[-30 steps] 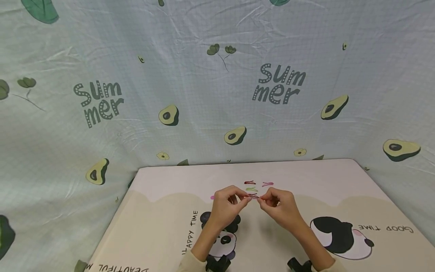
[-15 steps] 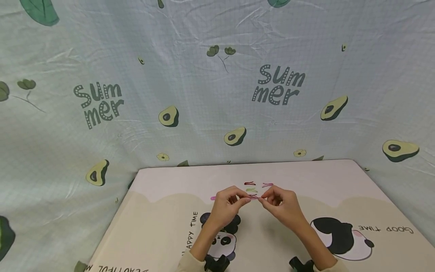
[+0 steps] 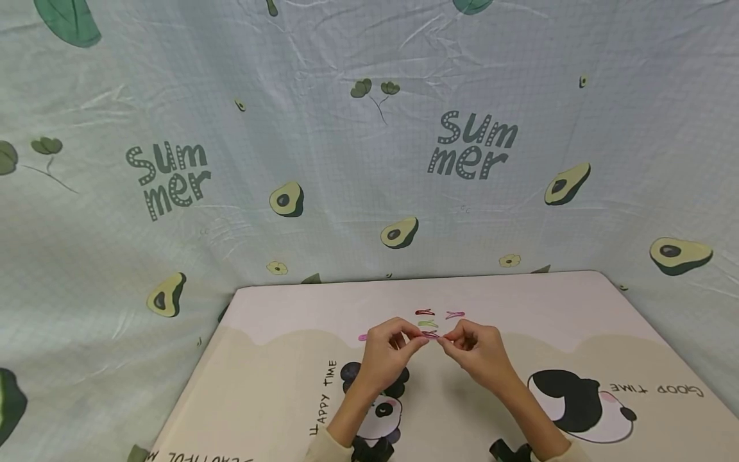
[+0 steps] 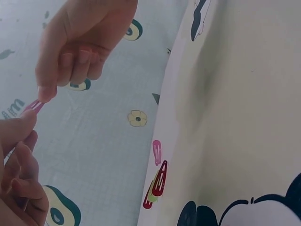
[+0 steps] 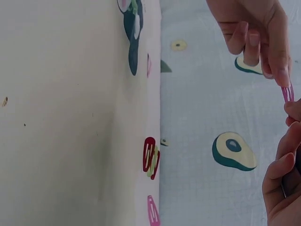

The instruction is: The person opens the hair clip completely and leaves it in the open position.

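Note:
Between both hands is a pink snap hair clip, held up in front of me over the far part of the table. My left hand pinches one end with thumb and forefinger. The other end is pinched the same way by my right hand. In the two wrist views, the fingertips cover both ends of the clip, and its slotted middle shows. Just behind the hands in the head view lie a dark red clip, a green clip and a red clip, in a short row.
One pink clip lies right of the row, and another pink clip lies left, partly behind my left hand. The table has printed panda and dog drawings. A pale curtain with avocado prints hangs behind its far edge.
Both hands keep their grip on the pink clip and stay almost in place. The right hand has shifted slightly right and come back.

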Demonstrator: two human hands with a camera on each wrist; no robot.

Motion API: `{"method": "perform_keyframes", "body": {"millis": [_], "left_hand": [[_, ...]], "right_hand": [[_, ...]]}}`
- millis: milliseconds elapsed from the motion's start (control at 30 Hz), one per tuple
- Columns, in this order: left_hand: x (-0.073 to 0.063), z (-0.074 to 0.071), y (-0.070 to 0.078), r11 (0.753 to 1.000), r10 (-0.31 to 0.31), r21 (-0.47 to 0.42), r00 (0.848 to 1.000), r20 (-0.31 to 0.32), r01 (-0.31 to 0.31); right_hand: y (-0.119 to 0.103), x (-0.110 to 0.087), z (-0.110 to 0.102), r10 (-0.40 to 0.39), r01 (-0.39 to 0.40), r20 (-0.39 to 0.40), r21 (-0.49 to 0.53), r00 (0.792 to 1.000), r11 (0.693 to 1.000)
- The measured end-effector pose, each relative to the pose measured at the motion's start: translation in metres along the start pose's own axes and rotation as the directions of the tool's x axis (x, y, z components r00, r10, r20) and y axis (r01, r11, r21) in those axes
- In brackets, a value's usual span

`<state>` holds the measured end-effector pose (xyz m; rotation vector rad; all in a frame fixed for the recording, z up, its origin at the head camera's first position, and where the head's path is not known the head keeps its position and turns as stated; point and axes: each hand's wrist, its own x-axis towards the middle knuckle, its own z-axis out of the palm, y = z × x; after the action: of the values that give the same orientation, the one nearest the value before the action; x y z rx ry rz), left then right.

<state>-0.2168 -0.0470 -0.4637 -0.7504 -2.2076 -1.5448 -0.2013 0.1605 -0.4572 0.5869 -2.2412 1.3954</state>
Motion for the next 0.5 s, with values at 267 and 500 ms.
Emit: {"method": "perform_keyframes", "body": {"millis": [267,500], "left_hand": [[0.0004,0.0025,0.0001,0.998,0.054,-0.024,0.996,-0.07,-0.056],[-0.0009,0.0069,-0.0012,0.996,0.062,-0.05,0.993,-0.102,-0.068]], "right_hand": [[0.0002,-0.0002,0.0012,-0.012,0.012,-0.008,0.016,1.0,1.0],[-0.0004,-0.0009,0.0015,-0.01,0.01,-0.01,0.053,1.0,0.999]]}}
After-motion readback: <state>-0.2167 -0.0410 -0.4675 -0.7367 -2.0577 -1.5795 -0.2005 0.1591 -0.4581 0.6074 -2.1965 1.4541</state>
